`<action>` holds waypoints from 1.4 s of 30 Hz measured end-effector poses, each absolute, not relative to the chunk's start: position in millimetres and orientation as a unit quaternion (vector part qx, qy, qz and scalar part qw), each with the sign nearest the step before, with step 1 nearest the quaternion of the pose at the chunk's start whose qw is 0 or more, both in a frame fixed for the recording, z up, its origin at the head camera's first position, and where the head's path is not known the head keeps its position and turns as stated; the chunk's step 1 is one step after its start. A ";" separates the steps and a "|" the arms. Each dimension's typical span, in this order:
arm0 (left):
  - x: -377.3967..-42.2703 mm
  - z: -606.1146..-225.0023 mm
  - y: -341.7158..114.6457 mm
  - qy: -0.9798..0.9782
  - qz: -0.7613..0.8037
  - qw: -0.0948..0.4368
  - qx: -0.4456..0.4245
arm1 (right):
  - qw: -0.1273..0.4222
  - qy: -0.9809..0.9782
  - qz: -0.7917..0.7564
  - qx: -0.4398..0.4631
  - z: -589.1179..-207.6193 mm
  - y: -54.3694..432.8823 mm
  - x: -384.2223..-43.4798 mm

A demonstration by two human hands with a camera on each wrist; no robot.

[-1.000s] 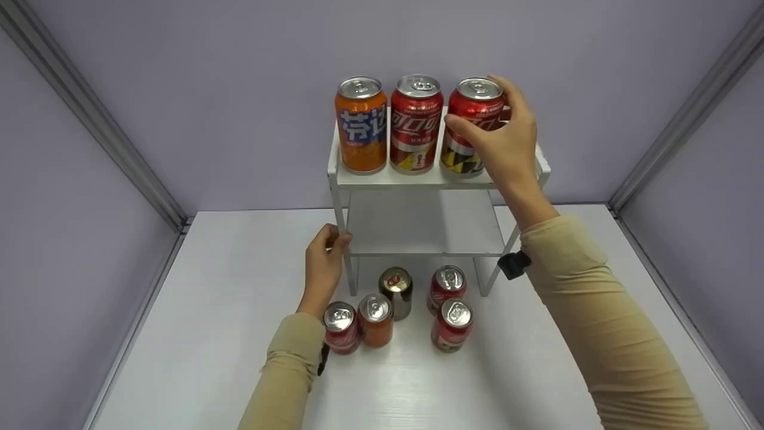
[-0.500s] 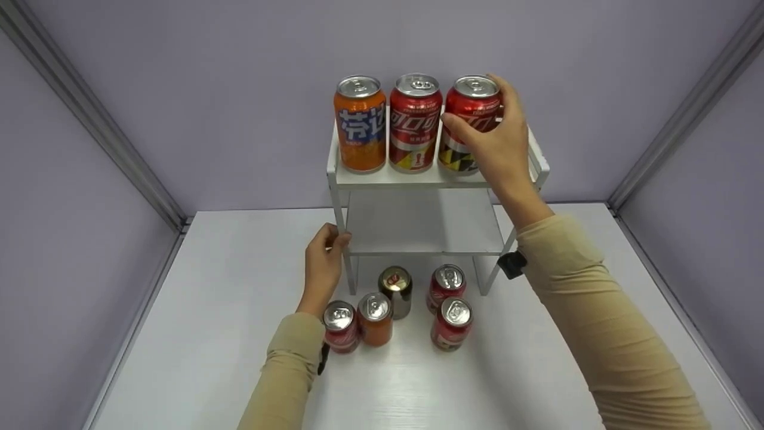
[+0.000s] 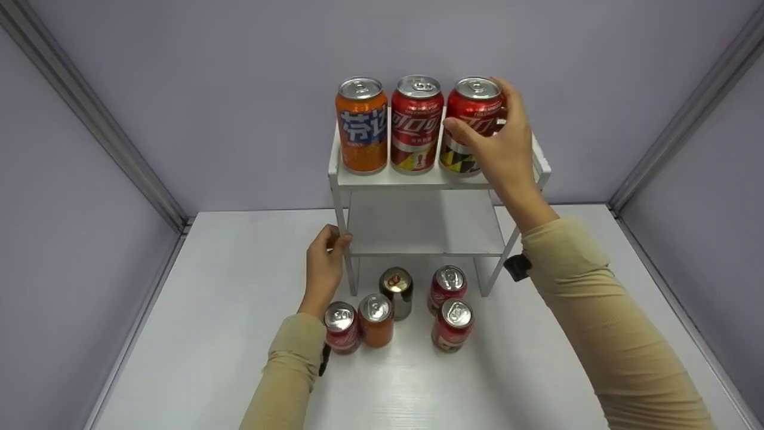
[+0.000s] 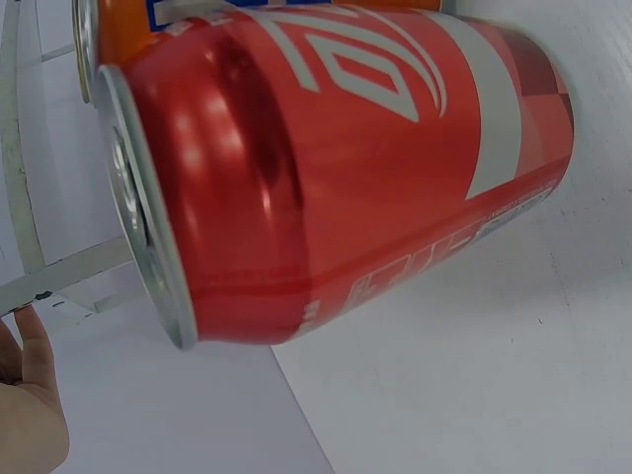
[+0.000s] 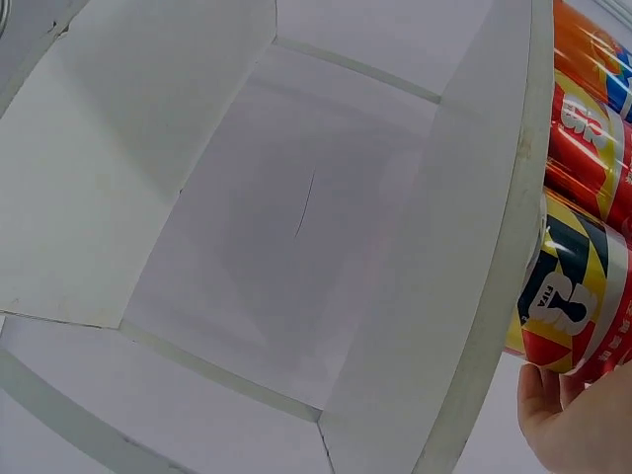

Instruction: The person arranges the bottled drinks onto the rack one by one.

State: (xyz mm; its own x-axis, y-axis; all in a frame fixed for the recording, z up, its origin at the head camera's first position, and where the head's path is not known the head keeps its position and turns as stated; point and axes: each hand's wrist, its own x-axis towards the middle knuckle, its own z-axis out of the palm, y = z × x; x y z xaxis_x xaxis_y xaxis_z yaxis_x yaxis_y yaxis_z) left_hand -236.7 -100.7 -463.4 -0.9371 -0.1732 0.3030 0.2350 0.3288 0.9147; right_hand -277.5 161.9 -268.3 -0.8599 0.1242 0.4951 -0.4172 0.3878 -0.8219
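Note:
My right hand point(image 3: 507, 146) grips a red cola can point(image 3: 476, 110) from its right side, thumb at the front and fingers behind. This can stands upright at the right of a row on the top tier of a white two-tier shelf point(image 3: 418, 224). Close beside it are another red cola can point(image 3: 416, 128) and, at the left end, an orange Fanta can point(image 3: 362, 134). My left hand point(image 3: 323, 260) holds the shelf's left front leg near the lower tier, fingers curled at it. In the right wrist view, the fingers point(image 5: 553, 387) meet the gripped can point(image 5: 568, 286) near its base.
Several cans stand on the white table point(image 3: 239, 334) below: a red can point(image 3: 342, 334) beside my left wrist, an orange can point(image 3: 376, 325), a dark gold-topped can point(image 3: 399, 292) and two red cans point(image 3: 452, 328) to the right. A wall rises behind the shelf.
The right-hand cola can has shifted very slightly left toward the middle can, my right hand moving with it. My left hand stays at the shelf leg.

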 end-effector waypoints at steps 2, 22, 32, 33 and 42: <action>-236.9 -463.9 -101.0 -0.796 -0.577 0.181 -0.023 | 0.249 -0.797 0.542 0.094 -268.0 163.4 -276.3; -239.4 -464.9 -100.9 -0.797 -0.576 0.183 -0.016 | 0.339 -0.711 0.597 0.155 -290.0 186.6 -237.8; -238.2 -463.4 -100.3 -0.793 -0.587 0.165 -0.009 | 0.345 -0.685 0.599 0.229 -332.2 193.7 -202.4; -237.7 -463.1 -100.7 -0.792 -0.589 0.161 -0.006 | 0.340 -0.692 0.593 0.234 -337.4 194.3 -199.5; -234.3 -461.6 -99.4 -0.789 -0.592 0.162 0.016 | 0.298 -0.743 0.552 0.235 -385.2 198.9 -184.8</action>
